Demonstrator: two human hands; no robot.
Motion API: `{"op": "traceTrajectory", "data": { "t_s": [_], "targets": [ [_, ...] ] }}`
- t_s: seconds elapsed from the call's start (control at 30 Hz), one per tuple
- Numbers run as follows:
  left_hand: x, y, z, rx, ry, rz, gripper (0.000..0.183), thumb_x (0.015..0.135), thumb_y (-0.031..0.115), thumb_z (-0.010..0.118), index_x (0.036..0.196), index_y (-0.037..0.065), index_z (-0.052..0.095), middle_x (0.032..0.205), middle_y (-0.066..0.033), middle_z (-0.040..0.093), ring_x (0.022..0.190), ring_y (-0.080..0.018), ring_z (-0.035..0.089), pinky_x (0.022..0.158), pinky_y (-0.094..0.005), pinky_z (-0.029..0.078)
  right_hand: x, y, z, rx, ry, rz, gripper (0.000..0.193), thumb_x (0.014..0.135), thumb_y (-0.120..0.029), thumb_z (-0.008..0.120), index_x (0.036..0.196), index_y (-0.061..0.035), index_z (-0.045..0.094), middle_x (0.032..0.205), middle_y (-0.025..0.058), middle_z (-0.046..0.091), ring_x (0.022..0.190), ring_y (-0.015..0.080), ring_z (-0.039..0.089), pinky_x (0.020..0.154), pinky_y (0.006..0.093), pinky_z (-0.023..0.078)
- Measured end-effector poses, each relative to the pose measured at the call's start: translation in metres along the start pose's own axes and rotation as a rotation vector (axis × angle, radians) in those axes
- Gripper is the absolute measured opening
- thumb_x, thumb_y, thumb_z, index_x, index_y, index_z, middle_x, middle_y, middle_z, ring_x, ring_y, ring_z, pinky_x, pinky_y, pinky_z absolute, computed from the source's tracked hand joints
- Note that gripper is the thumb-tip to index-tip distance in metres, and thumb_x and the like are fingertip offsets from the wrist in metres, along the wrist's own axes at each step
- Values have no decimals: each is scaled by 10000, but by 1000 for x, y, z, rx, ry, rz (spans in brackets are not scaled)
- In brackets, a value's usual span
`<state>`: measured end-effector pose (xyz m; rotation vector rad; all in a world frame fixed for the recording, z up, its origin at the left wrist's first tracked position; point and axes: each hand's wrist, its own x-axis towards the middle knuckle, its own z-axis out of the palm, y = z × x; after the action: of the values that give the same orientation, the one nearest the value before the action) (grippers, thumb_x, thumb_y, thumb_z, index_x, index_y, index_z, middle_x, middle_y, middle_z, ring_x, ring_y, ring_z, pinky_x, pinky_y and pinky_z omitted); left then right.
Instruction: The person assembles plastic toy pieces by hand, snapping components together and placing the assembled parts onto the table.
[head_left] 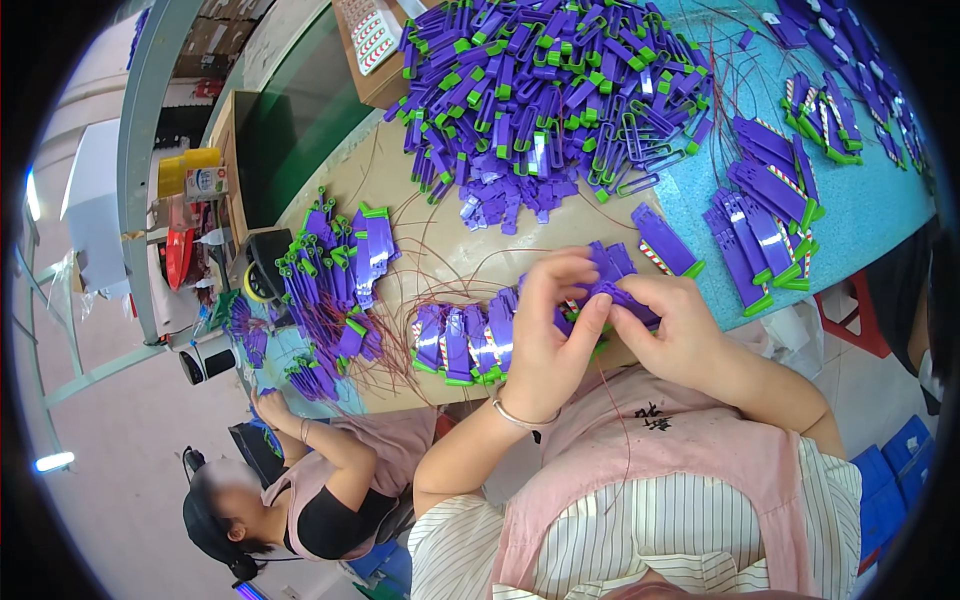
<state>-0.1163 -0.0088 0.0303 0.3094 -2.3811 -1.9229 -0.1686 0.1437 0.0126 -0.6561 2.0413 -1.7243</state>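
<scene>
My left hand (552,345) and my right hand (672,330) meet over the table's near edge, thumbs close together. Both are closed on a small purple plastic piece (612,291), pinched between thumbs and fingertips; the fingers partly cover it. A thin dark red cord (628,440) hangs below my hands across the pink apron. To the left of my left hand lies a row of flat purple pieces (465,340) with green ends and red-white striped strips. Just beyond my right hand rests one such purple piece (660,240).
A large heap of purple-and-green frames (550,80) covers the far table. Finished-looking striped pieces (755,235) lie in stacks at right. At left are more purple bundles (335,260) with red cords and a tape roll (262,282). A co-worker's hand (272,407) touches the table's left end.
</scene>
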Motion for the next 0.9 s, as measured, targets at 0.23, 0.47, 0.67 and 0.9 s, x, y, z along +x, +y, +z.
{"op": "traceTrajectory", "data": {
  "t_s": [0.23,0.47,0.67,0.9],
  "targets": [
    [-1,-7,-2,-32,-119,-77,117,915,92,614,944,-21,597,860,-76,616,778,-150,585,711,-283,476,-1,4,-3,-15,-23,13,155,820,-112,655,748,3,580,623,175,552,536,346,553,494,398,400],
    [38,-20,-47,612,-80,219,88,857,71,600,903,-3,611,878,-178,612,861,-366,570,776,-431,456,5,8,-25,-395,160,-3,274,800,-85,674,1050,-9,591,910,141,538,861,330,546,756,397,434],
    [102,-57,-116,1070,366,169,175,814,87,642,984,48,622,839,-156,633,815,-351,607,734,-438,485,0,23,-25,-914,130,-11,516,725,-14,644,1222,43,516,1024,188,510,942,362,505,813,427,428],
    [100,-67,-126,1196,330,187,163,799,107,674,942,69,606,775,-113,617,732,-340,615,653,-433,497,7,31,-35,-777,136,10,290,809,7,544,1098,27,546,934,156,561,841,318,556,741,419,469]
  ]
}}
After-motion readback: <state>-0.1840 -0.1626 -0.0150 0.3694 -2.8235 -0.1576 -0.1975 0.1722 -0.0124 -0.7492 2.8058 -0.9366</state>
